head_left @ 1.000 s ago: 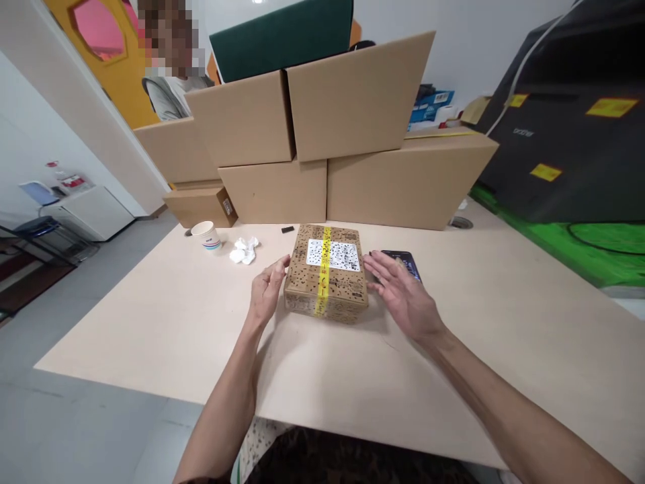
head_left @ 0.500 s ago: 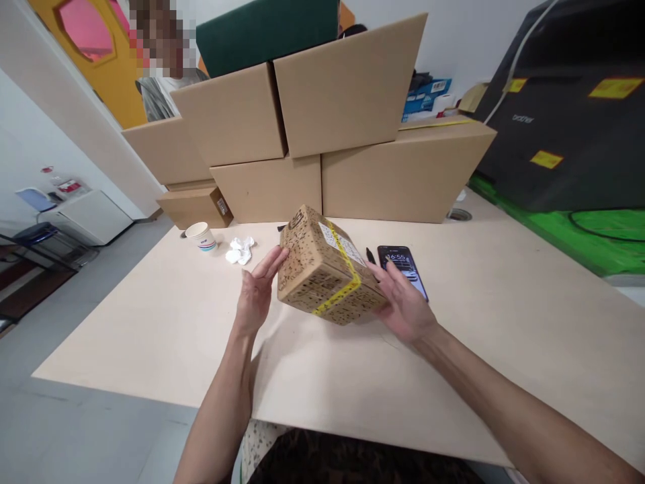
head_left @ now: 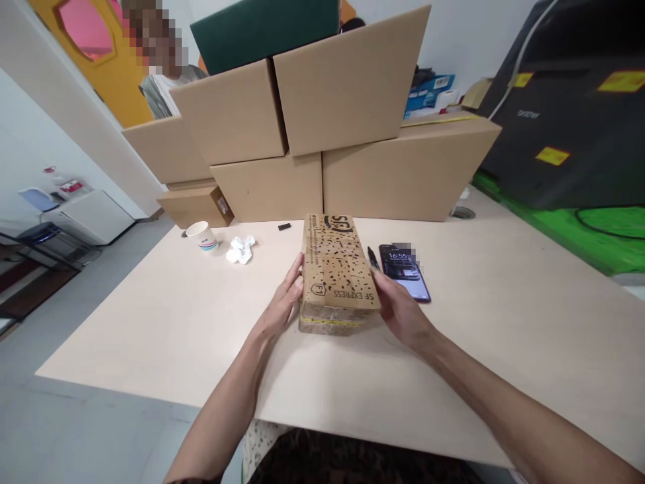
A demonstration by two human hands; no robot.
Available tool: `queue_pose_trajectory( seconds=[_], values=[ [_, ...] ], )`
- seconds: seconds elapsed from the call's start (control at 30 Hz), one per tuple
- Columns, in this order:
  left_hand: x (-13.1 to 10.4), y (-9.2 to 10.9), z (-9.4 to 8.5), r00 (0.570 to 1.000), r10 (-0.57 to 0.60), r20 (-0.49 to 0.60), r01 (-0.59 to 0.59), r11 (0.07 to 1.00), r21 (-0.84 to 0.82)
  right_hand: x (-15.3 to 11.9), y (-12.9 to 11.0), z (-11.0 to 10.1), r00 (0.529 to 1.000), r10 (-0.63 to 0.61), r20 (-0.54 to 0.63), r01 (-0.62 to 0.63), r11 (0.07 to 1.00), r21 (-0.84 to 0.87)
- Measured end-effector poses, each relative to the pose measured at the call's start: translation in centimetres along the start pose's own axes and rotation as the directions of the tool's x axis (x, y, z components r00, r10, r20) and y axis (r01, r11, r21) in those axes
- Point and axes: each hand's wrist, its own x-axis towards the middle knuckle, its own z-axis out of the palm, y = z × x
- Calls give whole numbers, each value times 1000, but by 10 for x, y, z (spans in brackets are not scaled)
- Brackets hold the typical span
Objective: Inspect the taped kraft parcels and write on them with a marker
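Note:
A small brown speckled parcel [head_left: 338, 272] printed "SF EXPRESS" stands on its edge on the beige table [head_left: 176, 323], a narrow printed side facing up. My left hand [head_left: 283, 306] presses flat against its left face. My right hand [head_left: 398, 306] holds its right face. Both hands grip the parcel between them. A strip of yellow tape shows along its lower front edge.
A phone [head_left: 406, 270] with a lit screen and a black marker [head_left: 373, 258] lie just right of the parcel. A paper cup [head_left: 200, 235], crumpled tissue [head_left: 240, 249] and a small black item [head_left: 285, 226] lie to the left. Large stacked cartons [head_left: 347, 134] wall the table's far side; a person stands behind them.
The parcel lay flat with its label up; my hands took it, tilted it and turned it onto its edge, so a narrow printed side now faces up.

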Motion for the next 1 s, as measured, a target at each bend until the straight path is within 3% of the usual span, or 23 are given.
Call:
queue_pose_trajectory(
  seconds=[0.07, 0.17, 0.27, 0.37, 0.47, 0.6, 0.67, 0.8, 0.87, 1.0],
  values=[
    [-1, 4, -2, 998, 51, -46, -50, 998, 32, 1, -1, 2, 999, 43, 8, -44, 995, 88],
    [1, 5, -6, 970, 70, -233, -88, 994, -67, 1, -3, 2, 996, 90, -26, -84, 979, 184],
    [5, 2, -9, 929, -93, -359, -6, 965, -263, 1, -4, 2, 994, 109, -29, -101, 974, 202],
    [7, 3, -8, 930, -236, -281, 113, 913, -391, 4, -1, -1, 992, 114, -50, -104, 980, 169],
    [5, 10, -7, 961, -158, -228, 56, 915, -399, 10, 4, -10, 985, 74, -153, -60, 993, 99],
    [4, 14, -8, 963, -77, -258, -20, 936, -352, 15, 5, -20, 945, 12, -327, -28, 999, -43],
    [4, 13, -8, 960, -133, -247, 42, 939, -341, 14, 3, -18, 952, 12, -307, -36, 997, -72],
    [4, 15, -2, 956, -192, -223, 111, 937, -333, 7, -3, -8, 988, 15, -154, -24, 998, -54],
    [3, 19, 1, 966, -134, -223, 58, 947, -316, 4, -6, -4, 991, -10, -134, 8, 1000, -19],
    [-2, 30, 0, 961, 119, -251, -177, 958, -223, 0, -13, -1, 976, -176, -131, 176, 984, -14]
  ],
)
